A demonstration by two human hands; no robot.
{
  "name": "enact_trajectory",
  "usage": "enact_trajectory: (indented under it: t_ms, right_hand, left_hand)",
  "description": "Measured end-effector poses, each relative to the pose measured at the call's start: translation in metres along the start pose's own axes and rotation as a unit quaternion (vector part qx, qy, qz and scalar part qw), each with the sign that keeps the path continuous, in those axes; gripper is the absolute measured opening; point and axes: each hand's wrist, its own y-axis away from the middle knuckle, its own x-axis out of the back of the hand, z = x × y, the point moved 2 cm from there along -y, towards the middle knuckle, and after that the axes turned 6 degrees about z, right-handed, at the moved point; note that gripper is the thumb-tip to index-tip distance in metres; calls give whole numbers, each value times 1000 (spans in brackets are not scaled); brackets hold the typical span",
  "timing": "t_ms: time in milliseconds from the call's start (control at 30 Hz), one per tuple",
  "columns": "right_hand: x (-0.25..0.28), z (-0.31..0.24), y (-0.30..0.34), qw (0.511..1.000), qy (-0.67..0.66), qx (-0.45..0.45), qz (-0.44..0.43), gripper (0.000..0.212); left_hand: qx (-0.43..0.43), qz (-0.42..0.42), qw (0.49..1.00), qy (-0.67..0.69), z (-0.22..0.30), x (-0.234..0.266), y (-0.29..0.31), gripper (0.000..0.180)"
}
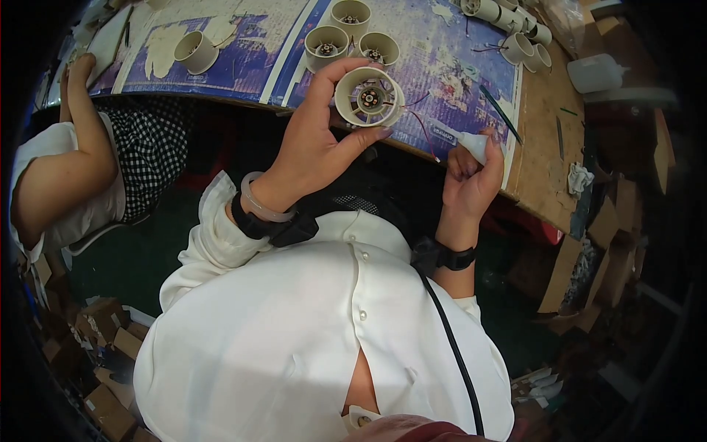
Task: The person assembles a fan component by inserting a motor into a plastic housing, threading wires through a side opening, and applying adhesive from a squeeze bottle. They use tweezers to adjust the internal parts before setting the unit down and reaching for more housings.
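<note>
My left hand [305, 151] grips a cream plastic cylinder [342, 103] by its sides, thumb below and fingers above. Its open end faces up, and a small motor [370, 99] sits inside on spokes. Thin dark and red wires [423, 124] trail from its right side to a small connector. To the right, my right hand [471, 184] is closed around a small white squeeze bottle [473, 146] with a pointed nozzle, tilted toward the cylinder but apart from it. Just beyond my left hand stand several similar cylinders [326, 46] with motors inside.
The worktable has a worn blue-and-white covering [442, 81]. Another cylinder [196, 51] stands far left; more cylinders [518, 48] lie far right near a translucent bottle [595, 72]. A dark green stick [501, 114] lies right. A co-worker's arm [92, 140] is at left; cardboard boxes [563, 272] stand right.
</note>
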Motion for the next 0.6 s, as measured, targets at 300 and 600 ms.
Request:
enact_trajectory:
  t_ms: [300, 600]
  right_hand:
    - [-8, -6, 4, 997, 65, 50, -2, 18]
    - [-10, -9, 4, 995, 81, 51, -6, 17]
  left_hand:
    - [-35, 2, 992, -123, 2, 3, 2, 68]
    - [-28, 2, 992, -120, 1, 4, 2, 68]
